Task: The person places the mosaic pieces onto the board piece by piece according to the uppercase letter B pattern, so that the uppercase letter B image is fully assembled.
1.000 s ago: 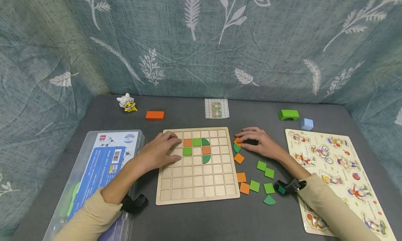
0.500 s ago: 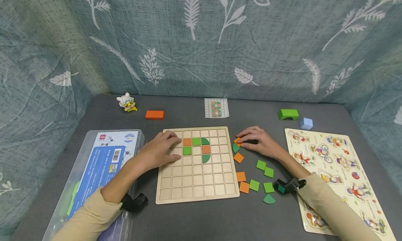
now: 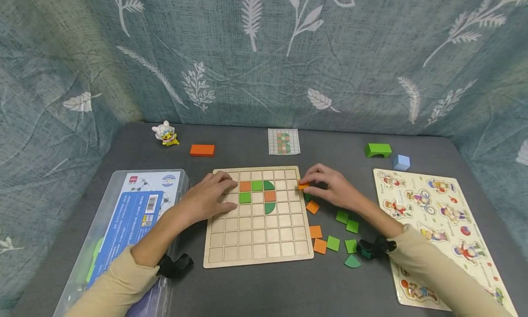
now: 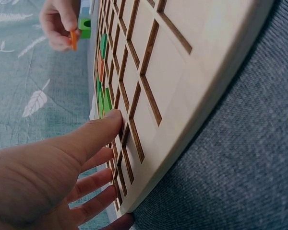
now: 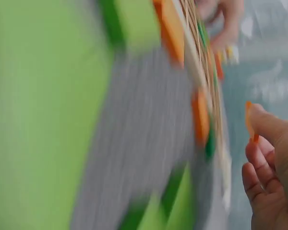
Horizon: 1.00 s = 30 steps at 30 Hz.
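Note:
A wooden grid board (image 3: 260, 236) lies mid-table, with orange, light green and dark green tiles set in several upper cells. My left hand (image 3: 208, 195) rests on the board's left side, fingers extended and holding nothing; in the left wrist view its thumb (image 4: 103, 132) lies over the grid. Between thumb and fingers, my right hand (image 3: 330, 186) pinches an orange square tile (image 3: 303, 186), raised at the board's right edge. The same tile (image 5: 250, 122) stands on edge in the right wrist view. Below that hand, a dark green quarter-round tile is mostly covered.
Loose orange tiles (image 3: 315, 231) and light green tiles (image 3: 333, 243) lie right of the board. A pattern card (image 3: 284, 141) is behind it. A plastic case (image 3: 123, 216) sits left, a picture puzzle board (image 3: 437, 234) right. Blocks and a figurine (image 3: 166, 133) line the back.
My right hand has lifted the orange tile off the table and carried it left to the board's edge. The left hand stays where it was.

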### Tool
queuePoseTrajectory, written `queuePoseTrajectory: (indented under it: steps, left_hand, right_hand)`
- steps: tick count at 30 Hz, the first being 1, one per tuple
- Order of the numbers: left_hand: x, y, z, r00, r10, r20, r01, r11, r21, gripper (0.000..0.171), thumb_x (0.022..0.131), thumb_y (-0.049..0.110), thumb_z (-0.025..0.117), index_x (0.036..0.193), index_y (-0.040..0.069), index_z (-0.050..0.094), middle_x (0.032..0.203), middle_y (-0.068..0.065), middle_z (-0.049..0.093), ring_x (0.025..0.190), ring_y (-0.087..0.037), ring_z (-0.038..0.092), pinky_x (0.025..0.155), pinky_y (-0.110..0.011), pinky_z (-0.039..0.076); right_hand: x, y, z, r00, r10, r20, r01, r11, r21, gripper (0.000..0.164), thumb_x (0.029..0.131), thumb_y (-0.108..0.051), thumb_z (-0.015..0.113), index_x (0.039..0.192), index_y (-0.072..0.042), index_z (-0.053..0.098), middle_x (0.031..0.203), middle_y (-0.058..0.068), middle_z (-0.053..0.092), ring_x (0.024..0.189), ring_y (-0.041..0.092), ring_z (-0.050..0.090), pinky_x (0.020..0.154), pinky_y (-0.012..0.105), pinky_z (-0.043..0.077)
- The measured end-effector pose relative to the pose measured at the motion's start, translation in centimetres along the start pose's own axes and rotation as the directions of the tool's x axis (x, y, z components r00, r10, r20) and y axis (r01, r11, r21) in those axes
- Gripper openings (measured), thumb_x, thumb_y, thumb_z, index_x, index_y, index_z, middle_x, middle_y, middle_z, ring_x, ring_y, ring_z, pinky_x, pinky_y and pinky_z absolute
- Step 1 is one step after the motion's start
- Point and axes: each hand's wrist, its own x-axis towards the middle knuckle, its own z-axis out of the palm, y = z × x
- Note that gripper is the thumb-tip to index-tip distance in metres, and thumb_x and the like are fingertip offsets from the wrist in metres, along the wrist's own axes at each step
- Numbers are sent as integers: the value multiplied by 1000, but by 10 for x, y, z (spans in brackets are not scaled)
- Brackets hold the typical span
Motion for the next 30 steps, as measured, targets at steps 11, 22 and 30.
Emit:
queuePoseTrajectory:
  steps: [11, 22, 30]
  left_hand:
    - [1, -2, 0, 1000, 9, 9, -9, 1000, 11, 51, 87, 31, 72, 131, 8, 59, 130, -11, 52, 113, -29, 48, 92, -49, 46]
    - [1, -1, -1, 999, 32, -7, -31, 999, 18, 51, 87, 30, 73, 130, 7, 60, 129, -10, 53, 114, -29, 48, 92, -49, 47]
    - [-1, -1, -1, 1000, 24, -6, -24, 999, 25, 51, 86, 30, 74, 130, 7, 60, 128, -10, 53, 113, -29, 48, 91, -49, 47]
  right_hand:
    - [48, -54, 55, 966, -155, 209, 171, 983, -63, 19, 89, -21, 70, 105, -11, 73, 103, 3, 65, 92, 13, 61, 80, 24, 51]
    - [65, -76, 78, 960, -135, 244, 186, 963, -198, 16, 91, -27, 68, 100, -14, 74, 98, -2, 65, 87, 9, 57, 77, 19, 49]
    - [65, -80, 82, 973, -101, 209, 149, 962, -229, 15, 90, -26, 69, 98, -15, 75, 99, -2, 66, 86, 10, 57, 73, 21, 50]
